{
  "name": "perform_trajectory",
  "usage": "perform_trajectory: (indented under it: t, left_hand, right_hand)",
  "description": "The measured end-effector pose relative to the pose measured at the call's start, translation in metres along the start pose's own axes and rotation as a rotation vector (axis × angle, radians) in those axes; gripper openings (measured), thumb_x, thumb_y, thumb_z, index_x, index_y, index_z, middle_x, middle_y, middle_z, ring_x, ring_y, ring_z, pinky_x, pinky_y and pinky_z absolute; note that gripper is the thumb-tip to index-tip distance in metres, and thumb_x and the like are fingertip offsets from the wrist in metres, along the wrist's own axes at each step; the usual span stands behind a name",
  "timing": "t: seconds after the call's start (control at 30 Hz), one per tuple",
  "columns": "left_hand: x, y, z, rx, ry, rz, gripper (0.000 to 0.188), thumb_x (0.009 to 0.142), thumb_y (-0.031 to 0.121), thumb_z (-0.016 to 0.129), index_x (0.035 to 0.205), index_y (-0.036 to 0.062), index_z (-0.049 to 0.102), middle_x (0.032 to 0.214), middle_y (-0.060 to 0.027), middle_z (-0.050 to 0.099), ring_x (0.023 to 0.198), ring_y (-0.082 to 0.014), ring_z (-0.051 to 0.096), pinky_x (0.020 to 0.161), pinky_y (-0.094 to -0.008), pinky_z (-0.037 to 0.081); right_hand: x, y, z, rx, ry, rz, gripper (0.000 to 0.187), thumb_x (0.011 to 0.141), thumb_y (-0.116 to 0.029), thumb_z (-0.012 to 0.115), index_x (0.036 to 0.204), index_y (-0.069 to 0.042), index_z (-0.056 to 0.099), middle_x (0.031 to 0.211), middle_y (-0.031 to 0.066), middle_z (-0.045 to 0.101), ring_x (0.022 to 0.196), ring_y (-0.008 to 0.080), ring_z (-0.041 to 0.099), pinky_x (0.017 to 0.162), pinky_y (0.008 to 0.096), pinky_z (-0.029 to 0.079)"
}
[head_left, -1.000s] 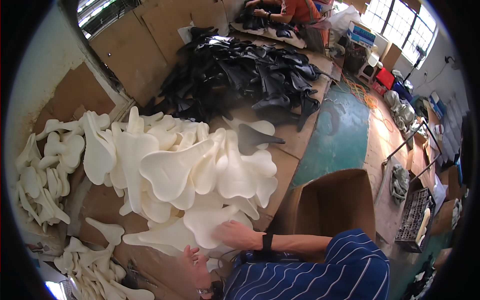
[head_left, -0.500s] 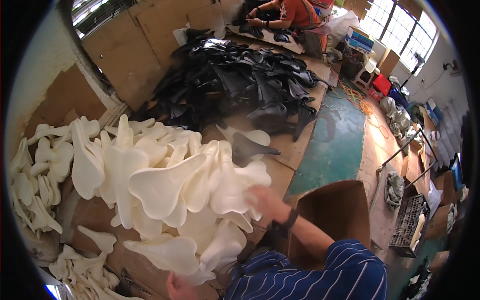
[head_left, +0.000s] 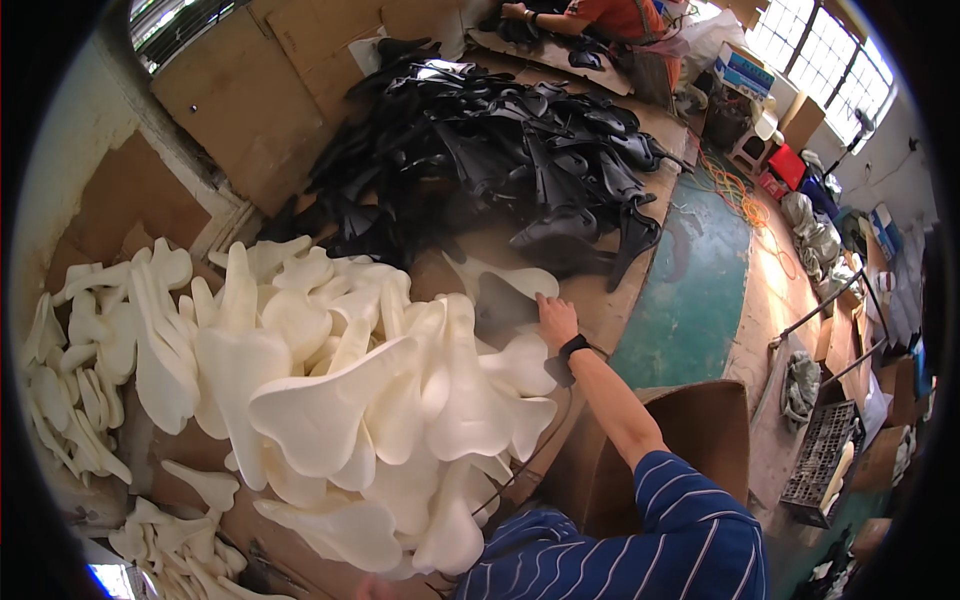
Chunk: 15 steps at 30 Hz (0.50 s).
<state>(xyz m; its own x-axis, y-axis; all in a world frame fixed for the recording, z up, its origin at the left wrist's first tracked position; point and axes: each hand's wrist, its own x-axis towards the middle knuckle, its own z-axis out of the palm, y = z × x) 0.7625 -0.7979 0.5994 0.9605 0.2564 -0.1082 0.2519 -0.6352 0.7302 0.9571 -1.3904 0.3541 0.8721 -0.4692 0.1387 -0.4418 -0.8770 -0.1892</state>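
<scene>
The grey piece (head_left: pixel 500 306) is on the table (head_left: pixel 594 302), between the heap of white pieces (head_left: pixel 310 410) and the heap of black pieces (head_left: pixel 480 150). It lies partly over a pale piece (head_left: pixel 527 278) that looks much the same shape. One end is wide and the other is thin. The right hand (head_left: pixel 558 324) is at the thin end. Its fingers are bent and look to be touching that tip, but I cannot tell if they pinch it. The left hand (head_left: pixel 375 588) is a blur at the bottom, near the white heap, and I cannot tell how its fingers are.

The grey piece looks light, so one hand should be enough to lift it. It looks like smooth plastic, more stiff than soft, and I don't think it would break easily. The smooth skin might be a bit slippery. The thin end looks like the best place to hold, with the thumb on one side and fingers on the other. The wide end may swing down if the grip is loose.
</scene>
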Motion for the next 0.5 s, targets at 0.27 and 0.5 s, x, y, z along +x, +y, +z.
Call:
perform_trajectory:
  t: [0.27, 0.5]
  left_hand:
    - [0.006, 0.04, 0.029, 0.099, -0.165, 0.13, 0.025, 0.096, 0.012, 0.073, 0.116, -0.0023, 0.073, 0.1, -0.0156, 0.073, 0.083, -0.0236, 0.069, 0.076, -0.0364, 0.056]
    - [0.012, 0.054, 0.037, 0.112, -0.373, 0.056, 0.03, 0.094, 0.014, 0.076, 0.12, -0.0004, 0.071, 0.102, -0.0157, 0.073, 0.087, -0.0254, 0.07, 0.078, -0.0379, 0.057]
  right_hand:
    - [-0.059, 0.009, -0.065, 0.312, 0.043, 0.209, 0.071, 0.077, -0.011, 0.079, 0.144, -0.011, 0.053, 0.107, 0.0167, 0.073, 0.099, 0.0391, 0.07, 0.086, 0.0491, 0.056]
    - [-0.128, 0.043, -0.031, 0.321, 0.107, 0.673, 0.082, 0.079, -0.021, 0.084, 0.152, -0.009, 0.048, 0.108, 0.0205, 0.075, 0.102, 0.0429, 0.071, 0.09, 0.0514, 0.055]
